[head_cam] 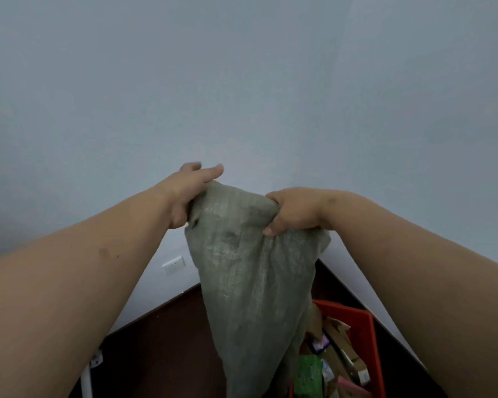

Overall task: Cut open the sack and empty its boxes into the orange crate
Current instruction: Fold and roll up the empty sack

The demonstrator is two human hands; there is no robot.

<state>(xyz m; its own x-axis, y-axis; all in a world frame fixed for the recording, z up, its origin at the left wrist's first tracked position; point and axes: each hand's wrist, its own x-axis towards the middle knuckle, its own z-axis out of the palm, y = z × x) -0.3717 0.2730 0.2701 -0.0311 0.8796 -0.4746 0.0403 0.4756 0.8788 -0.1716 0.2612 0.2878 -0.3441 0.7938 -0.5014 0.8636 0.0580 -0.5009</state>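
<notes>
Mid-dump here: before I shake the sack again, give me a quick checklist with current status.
1. Left hand gripping the grey-green woven sack: ok.
2. Right hand gripping its other upper corner: ok.
3. Sack lifted and hanging down toward the orange plastic crate: ok.
4. Sack mouth inside the crate rim: cannot tell, out of frame.
5. Assorted cardboard boxes already in the crate: ok.
6. Sack fully empty: cannot tell.
</notes>
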